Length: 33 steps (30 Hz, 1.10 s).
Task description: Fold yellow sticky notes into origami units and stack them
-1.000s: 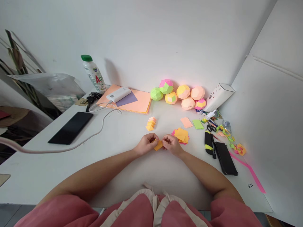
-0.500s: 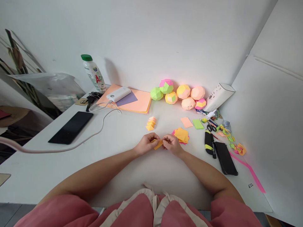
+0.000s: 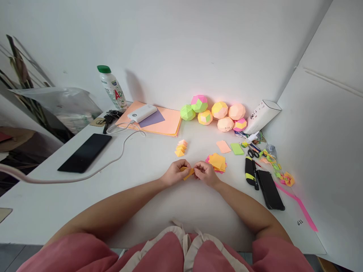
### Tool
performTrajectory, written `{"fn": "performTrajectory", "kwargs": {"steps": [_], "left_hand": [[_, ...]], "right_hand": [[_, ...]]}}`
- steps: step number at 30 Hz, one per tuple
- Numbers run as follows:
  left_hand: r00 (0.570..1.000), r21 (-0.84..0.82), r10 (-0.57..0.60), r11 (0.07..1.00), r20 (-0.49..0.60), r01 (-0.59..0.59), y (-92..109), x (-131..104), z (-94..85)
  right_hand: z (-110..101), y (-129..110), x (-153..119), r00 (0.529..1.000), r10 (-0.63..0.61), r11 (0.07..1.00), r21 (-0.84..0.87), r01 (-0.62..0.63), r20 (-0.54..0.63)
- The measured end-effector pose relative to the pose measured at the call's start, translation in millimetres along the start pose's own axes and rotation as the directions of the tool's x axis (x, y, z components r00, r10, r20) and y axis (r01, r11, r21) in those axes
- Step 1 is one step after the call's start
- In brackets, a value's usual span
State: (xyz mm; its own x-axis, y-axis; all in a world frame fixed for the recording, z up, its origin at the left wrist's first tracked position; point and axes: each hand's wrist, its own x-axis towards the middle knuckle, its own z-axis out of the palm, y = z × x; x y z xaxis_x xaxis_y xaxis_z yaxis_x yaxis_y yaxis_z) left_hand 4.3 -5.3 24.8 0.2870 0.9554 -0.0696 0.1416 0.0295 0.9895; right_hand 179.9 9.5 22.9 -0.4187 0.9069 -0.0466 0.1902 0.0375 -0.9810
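Near the middle of the white table, my left hand (image 3: 176,173) pinches the left part of a small orange paper piece (image 3: 188,174). My right hand (image 3: 206,173) is closed on its right end, so the paper spans the gap between both hands. Fingers cover parts of the paper. Just beyond my right hand sits a pile of orange and pink paper squares (image 3: 217,161). Several small folded orange and peach pieces (image 3: 180,148) stand in an overlapping row beyond my left hand. Peach paper (image 3: 224,146) and green paper (image 3: 237,148) lie farther back.
Colourful paper balls (image 3: 219,110) line the wall. On the left are a tablet (image 3: 85,153), a cable, a power bank (image 3: 142,113) and a bottle (image 3: 113,90). Scissors (image 3: 253,152), a black-and-yellow cutter (image 3: 250,170) and a black phone (image 3: 270,189) lie on the right.
The orange paper between my fingers has tilted slightly and shows a little less of its face. Both hands stay in nearly the same place.
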Motion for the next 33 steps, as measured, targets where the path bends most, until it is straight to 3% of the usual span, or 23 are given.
{"fn": "performTrajectory", "kwargs": {"steps": [28,33], "left_hand": [[1.0,-0.075,-0.027,0.997,-0.013,0.026,2.2,-1.3,-0.7],[0.999,-0.088,-0.043,0.995,-0.029,0.04,2.3,-1.1,-0.6]], "right_hand": [[-1.4,0.5,-0.7,1.0,0.017,0.999,0.034,-0.016,-0.019],[-2.4,-0.1,-0.4,0.999,0.033,0.994,0.103,-0.03,-0.024]]}}
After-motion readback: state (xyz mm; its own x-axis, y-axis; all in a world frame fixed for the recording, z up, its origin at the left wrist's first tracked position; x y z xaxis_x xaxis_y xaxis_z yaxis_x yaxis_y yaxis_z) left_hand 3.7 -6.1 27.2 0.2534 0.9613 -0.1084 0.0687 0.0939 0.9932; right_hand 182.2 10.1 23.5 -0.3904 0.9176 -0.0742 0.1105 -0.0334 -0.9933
